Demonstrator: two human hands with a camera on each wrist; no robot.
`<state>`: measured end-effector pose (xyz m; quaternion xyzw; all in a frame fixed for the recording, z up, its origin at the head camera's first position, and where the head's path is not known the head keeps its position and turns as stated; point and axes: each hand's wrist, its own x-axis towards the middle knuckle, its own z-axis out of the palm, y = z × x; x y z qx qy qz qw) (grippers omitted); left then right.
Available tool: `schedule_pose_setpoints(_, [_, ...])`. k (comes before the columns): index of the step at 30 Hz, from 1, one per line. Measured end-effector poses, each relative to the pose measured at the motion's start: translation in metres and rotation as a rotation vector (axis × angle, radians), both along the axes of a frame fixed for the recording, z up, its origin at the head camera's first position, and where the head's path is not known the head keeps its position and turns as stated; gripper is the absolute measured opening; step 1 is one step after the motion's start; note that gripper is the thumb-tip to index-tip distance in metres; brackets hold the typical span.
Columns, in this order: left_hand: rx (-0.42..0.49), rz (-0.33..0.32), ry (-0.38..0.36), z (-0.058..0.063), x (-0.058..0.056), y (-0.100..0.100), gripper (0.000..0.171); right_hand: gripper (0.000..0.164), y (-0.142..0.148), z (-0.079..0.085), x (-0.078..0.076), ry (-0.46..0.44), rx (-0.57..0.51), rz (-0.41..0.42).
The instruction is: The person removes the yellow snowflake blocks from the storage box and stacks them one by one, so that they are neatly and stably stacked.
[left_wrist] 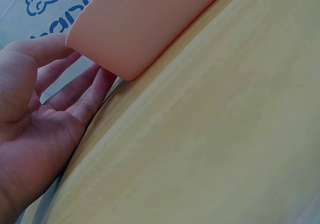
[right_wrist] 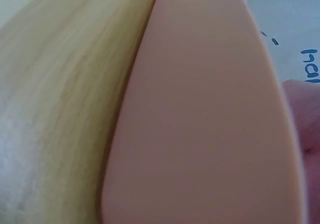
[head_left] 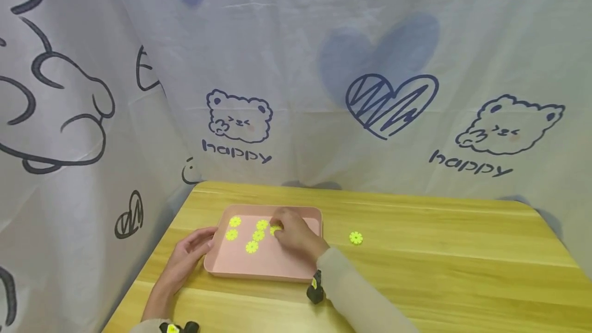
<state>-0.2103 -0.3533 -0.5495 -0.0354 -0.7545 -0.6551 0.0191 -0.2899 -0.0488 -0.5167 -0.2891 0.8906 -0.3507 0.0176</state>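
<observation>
Right hand (head_left: 296, 231): fingers curled in, pinching a partly hidden yellow flower piece (head_left: 275, 230) in the pink tray (head_left: 273, 265), toward its far edge. Left hand (head_left: 186, 255), loosely bent, grips tray's left end. Loose flower piece (head_left: 355, 238), flat, petal-edged, on desk (head_left: 444, 256) past tray's right edge, nearer right hand.

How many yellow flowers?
7 yellow flowers: two at the tray's left, three mid-tray, one partly behind the right hand, one on the table outside. That hand may hide more.
</observation>
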Motion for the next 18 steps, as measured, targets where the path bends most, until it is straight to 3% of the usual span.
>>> schedule_pose_setpoints(10, [0.006, -0.001, -0.009, 0.0007, -0.0017, 0.0, 0.049, 0.02, 0.0049, -0.003, 0.002, -0.079, -0.024, -0.044])
schedule_pose_setpoints(18, [0.017, -0.012, -0.002, 0.0015, -0.0003, -0.0009, 0.049, 0.021, 0.0093, -0.0002, 0.0088, -0.113, -0.044, -0.002])
